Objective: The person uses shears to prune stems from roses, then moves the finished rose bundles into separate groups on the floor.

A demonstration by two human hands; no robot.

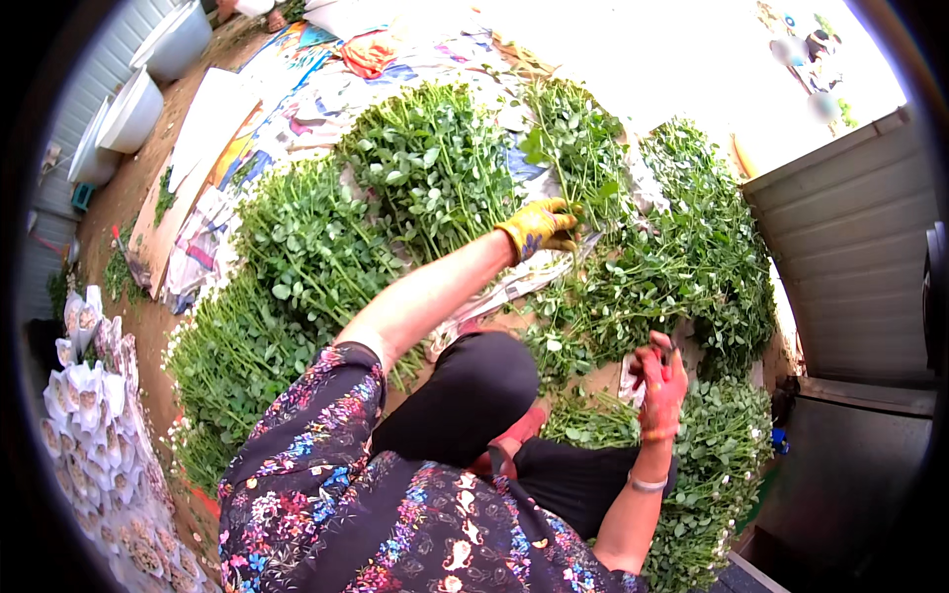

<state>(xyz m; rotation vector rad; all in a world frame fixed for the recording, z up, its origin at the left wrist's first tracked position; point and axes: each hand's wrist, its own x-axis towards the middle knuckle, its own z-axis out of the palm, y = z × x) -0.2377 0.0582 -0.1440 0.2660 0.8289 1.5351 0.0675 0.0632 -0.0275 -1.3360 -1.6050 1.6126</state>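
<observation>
My left hand (545, 224), in a yellow work glove, reaches forward at a leafy green stem (560, 167); its fingers are curled at the stem's lower part, and whether they grip it cannot be told. A red, stained glove covers my right hand (660, 385), raised nearer my body, with something small and dark by its fingertips that is too unclear to name. Piles of cut leafy stems (437, 170) lie in front of me. More loose stems (637, 296) are heaped between and beyond my hands. White blossoms edge the stem bundles (222, 370) on the left.
White tubs (132, 111) stand along a corrugated wall at the upper left. Paper-wrapped flower bunches (85, 415) fill the lower left. Cloth sheets (311, 111) lie under and behind the stems. A corrugated metal panel (852, 237) rises at right. Another person (819, 55) is far off at upper right.
</observation>
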